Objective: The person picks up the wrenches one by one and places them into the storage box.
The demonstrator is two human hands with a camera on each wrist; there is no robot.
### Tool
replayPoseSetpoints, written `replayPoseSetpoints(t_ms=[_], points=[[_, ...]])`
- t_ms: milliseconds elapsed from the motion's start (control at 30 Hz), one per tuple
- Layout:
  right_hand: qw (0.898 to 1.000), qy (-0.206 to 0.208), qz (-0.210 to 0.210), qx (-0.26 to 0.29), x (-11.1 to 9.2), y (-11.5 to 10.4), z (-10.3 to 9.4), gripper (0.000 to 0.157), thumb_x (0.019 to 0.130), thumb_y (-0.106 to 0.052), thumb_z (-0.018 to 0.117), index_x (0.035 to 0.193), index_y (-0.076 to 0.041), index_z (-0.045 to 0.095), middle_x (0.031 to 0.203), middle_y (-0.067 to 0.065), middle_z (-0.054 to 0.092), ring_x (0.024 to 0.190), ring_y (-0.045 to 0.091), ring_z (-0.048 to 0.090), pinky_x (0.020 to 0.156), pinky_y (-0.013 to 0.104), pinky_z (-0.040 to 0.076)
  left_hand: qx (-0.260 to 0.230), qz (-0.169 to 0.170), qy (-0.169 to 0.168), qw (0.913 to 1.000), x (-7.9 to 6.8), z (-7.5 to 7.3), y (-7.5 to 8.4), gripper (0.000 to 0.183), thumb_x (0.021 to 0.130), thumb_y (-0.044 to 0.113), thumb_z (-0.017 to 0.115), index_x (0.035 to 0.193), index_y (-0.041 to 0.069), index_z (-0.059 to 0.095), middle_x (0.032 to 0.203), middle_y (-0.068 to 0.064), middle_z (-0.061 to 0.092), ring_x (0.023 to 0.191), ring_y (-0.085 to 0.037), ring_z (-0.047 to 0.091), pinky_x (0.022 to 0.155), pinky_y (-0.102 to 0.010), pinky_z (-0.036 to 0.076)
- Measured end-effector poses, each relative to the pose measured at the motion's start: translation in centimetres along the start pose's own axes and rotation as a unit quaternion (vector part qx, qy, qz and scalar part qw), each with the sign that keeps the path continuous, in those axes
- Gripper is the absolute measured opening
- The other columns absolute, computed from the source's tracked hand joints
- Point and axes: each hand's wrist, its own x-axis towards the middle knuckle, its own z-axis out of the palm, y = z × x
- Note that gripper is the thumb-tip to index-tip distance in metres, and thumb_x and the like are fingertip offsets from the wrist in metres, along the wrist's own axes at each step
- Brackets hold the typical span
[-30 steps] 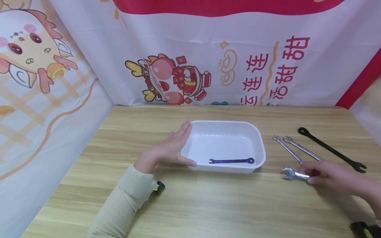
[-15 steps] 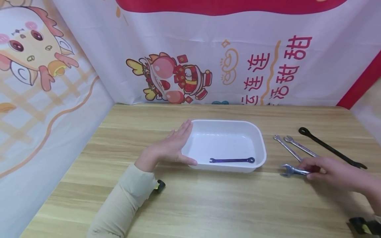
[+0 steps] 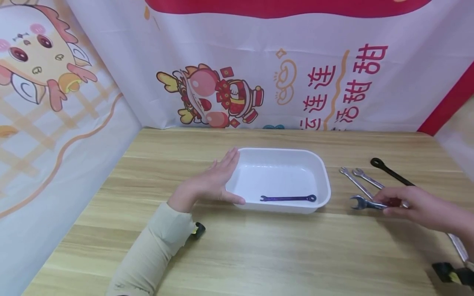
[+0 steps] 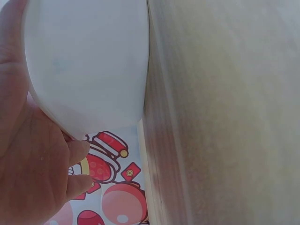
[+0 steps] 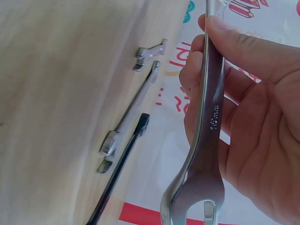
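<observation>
Left hand is spread wide against the white tub at its left end; right hand grips a chunky silver wrench right of the tub.

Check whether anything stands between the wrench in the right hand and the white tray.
Nothing visible blocks it: in the head view, bare tabletop shows between the held wrench and the white tray, with only the tray's own right wall to clear. Two thinner silver wrenches lie farther back.
</observation>
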Motion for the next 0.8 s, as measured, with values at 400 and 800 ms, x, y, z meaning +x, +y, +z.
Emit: replayPoseSetpoints(t_ms=[400, 800], points=[[0.999, 0.019, 0.035, -0.028, 0.2, -0.5, -0.9, 0.018, 0.086, -0.010, 0.075, 0.099, -0.021, 0.069, 0.082, -0.020, 0.058, 0.074, -0.009, 0.047, 0.061, 0.018, 0.046, 0.001, 0.000, 0.001, 1.0000, 0.0, 0.0, 0.0, 0.134, 0.072, 0.067, 0.076, 0.159, 0.018, -0.013, 0.167, 0.006, -0.020, 0.155, -0.013, -0.016, 0.125, -0.051, 0.000], [0.998, 0.047, 0.043, -0.025, 0.5, -1.3, -1.9, 0.018, 0.085, -0.008, 0.075, 0.100, -0.019, 0.071, 0.079, -0.017, 0.058, 0.071, -0.005, 0.047, 0.058, 0.019, 0.046, 0.004, 0.004, 0.002, 1.0000, -0.1, -0.1, 0.1, 0.133, 0.073, 0.066, 0.076, 0.159, 0.016, -0.012, 0.167, 0.004, -0.020, 0.155, -0.013, -0.016, 0.125, -0.051, 0.000]])
